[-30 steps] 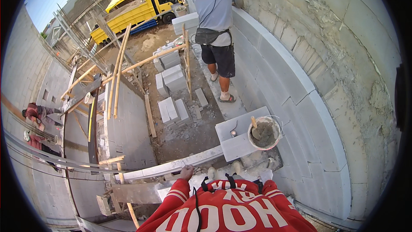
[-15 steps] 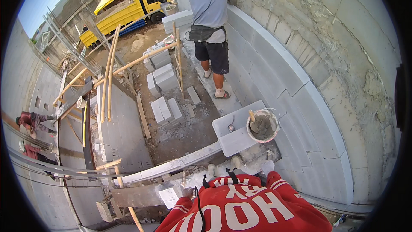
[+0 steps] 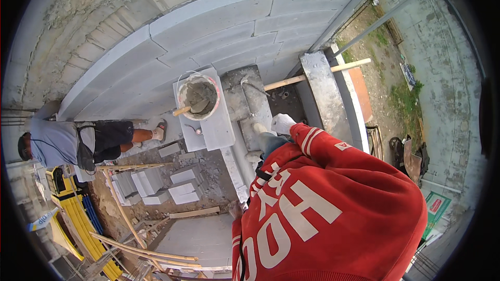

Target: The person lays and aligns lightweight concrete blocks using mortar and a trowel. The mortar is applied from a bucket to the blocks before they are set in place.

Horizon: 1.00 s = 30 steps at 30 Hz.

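Note:
My right hand (image 3: 283, 123), in a white glove, is by my right side above the dark gap beside the mortar-stained platform (image 3: 241, 93). It looks rounded, but its separate fingers cannot be made out. Only a small part of my left hand (image 3: 235, 209) shows below the red sleeve, its fingers hidden. A white bucket (image 3: 214, 80) of grey mortar stands on pale blocks (image 3: 217, 130), away from both hands. A wooden-handled trowel (image 3: 191, 108) rests in the bucket. Beside it on the block lies a small roundish thing (image 3: 198, 131). A thin bent tool or rod (image 3: 255, 89) lies on the platform.
A curved block wall (image 3: 203, 26) runs along the far side. Beyond the gap are a bamboo pole (image 3: 317, 74) and a stained plank (image 3: 327, 91). At the left a co-worker (image 3: 52, 143) stands by the wall. Block stacks (image 3: 148, 182) lie below, near more bamboo poles (image 3: 146, 252).
My view and body have turned right, so the wall and bucket now lie farther left. The gap and plank have come into sight. The pale flat piece seen near my left hand is out of sight.

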Motion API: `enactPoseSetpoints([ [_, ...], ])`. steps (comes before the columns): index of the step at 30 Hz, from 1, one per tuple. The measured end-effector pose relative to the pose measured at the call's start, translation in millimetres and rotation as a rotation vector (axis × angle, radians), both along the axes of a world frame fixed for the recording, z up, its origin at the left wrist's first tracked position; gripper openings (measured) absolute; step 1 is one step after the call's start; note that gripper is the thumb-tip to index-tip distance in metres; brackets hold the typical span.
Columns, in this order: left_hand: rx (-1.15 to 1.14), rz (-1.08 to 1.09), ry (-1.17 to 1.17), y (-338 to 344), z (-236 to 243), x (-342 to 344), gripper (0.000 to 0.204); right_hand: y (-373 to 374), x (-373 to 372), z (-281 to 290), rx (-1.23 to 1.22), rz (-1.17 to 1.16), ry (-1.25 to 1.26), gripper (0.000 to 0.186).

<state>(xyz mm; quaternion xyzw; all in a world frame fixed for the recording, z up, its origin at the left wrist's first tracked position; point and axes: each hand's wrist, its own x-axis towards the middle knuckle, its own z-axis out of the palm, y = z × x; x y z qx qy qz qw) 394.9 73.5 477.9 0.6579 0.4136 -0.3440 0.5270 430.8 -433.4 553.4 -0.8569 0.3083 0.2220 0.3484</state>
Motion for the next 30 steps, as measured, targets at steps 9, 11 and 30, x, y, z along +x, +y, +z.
enactPoseSetpoints([
  [9, 0.067, -0.166, -0.09, -56.2, 65.7, 142.4, 0.01, -18.4, -208.5, -82.7, -0.09, 0.002, 0.417, 0.029],
  [11, 0.096, -0.251, -0.178, -95.6, 65.7, 177.3, 0.01, -18.4, -187.0, -15.9, 0.025, -0.485, 0.39, 0.029],
  [30, -0.066, -1.039, -0.243, -421.0, 17.3, 181.7, 0.015, 0.6, -339.3, -16.3, 0.014, -1.446, 0.128, 0.03],
])
